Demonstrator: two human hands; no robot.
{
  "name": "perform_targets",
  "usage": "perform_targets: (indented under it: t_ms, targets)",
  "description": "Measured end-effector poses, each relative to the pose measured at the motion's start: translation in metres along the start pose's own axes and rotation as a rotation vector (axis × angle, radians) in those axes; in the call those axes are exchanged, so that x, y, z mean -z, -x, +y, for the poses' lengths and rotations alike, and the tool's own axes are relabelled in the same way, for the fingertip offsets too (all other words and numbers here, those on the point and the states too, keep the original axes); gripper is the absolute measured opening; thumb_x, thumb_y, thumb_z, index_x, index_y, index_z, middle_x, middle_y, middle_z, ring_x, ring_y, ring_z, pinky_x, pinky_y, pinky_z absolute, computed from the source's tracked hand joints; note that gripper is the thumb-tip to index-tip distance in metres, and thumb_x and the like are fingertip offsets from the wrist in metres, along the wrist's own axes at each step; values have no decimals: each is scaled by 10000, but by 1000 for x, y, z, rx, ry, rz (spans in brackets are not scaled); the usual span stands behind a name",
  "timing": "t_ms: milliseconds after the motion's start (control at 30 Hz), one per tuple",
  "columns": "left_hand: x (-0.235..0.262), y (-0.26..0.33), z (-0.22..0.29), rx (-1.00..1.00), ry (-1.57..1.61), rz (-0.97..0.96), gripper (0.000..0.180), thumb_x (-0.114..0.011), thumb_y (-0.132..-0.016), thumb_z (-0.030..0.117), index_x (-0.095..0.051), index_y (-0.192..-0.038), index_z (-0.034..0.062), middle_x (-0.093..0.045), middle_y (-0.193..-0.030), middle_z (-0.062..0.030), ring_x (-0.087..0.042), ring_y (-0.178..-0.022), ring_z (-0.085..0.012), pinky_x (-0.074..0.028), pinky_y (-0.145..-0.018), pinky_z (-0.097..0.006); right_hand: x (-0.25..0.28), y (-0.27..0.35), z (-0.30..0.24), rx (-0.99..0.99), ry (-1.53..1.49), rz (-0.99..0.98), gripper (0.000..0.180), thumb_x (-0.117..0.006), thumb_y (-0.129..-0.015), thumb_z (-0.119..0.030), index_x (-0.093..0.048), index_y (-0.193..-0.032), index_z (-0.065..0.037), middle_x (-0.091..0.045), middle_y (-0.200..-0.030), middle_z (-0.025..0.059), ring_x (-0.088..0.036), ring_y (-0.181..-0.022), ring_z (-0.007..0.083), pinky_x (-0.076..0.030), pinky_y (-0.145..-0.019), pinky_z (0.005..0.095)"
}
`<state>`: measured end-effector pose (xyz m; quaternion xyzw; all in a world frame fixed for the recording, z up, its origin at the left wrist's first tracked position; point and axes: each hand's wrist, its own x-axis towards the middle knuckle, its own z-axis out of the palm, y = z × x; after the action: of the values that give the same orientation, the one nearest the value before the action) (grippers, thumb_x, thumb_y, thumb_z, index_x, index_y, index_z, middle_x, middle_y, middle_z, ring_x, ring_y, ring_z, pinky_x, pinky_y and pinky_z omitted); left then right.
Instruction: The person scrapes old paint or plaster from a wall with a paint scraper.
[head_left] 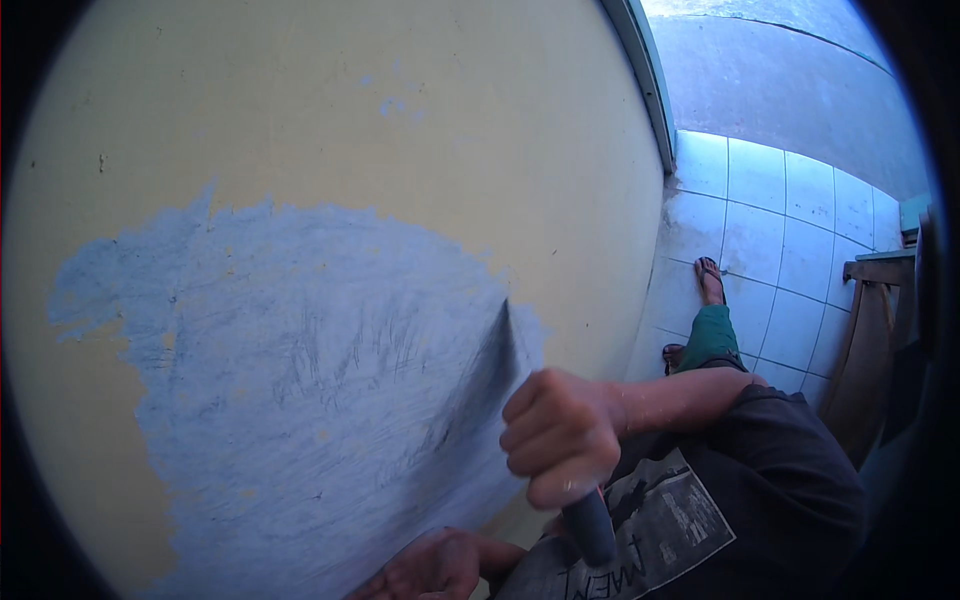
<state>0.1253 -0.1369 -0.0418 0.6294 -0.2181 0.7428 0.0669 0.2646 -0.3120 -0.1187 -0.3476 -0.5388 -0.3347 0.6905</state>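
Observation:
My right hand [562, 435] is closed in a fist around a scraper, whose dark handle [590, 528] sticks out below the fist, with a little red beside the fingers. Its dark, wide blade [490, 355] lies at the right side of a bare, grey-blue patch [270, 370] on the yellow painted wall [400, 130]. Thin dark scratches and small yellow flecks mark the patch. At the lower edge, close to the wall, my left hand [432, 568] is partly cut off. Its fingers are loosely bent and apart, and no object shows in it.
White floor tiles [765, 235] spread at the right, where my feet in sandals [708, 275] stand. A green-grey frame [645, 75] edges the wall at the top. Brown wooden furniture [860, 350] stands at the far right, and grey ground [780, 80] lies beyond the tiles.

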Motion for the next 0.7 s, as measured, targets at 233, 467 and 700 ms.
perform_targets:
  t_ms: [233, 467, 700]
  targets:
    - [0, 3, -5, 12, 49, -20, 604, -381, -906, 203, -177, -1460, 78, -150, -1531, -167, -218, -1383, -279, -121, -1134, -429, -15, 4, -2, 17, -17, -40, 305, -503, -879, -209, -378, -618, -112, -330, -564, -10, -416, -452, 151, -264, -403, 272]
    - [0, 7, -7, 28, 101, -6, 619, -406, -900, 191, -168, -1460, 79, -157, -1529, -167, -228, -1381, -264, -127, -1136, -418, -17, 6, -5, 75, 5, -92, 339, -552, -858, -274, -385, -615, -107, -345, -566, -5, -432, -457, 148, -272, -407, 275]
    - [-4, 4, -2, 25, 1, 100, 595, -391, -922, 195, -162, -1456, 65, -181, -1521, -164, -229, -1376, -277, -151, -1128, -427, 2, -7, -1, -16, -33, -113, 342, -533, -869, -259, -377, -599, -118, -340, -564, -12, -422, -453, 143, -274, -402, 278]
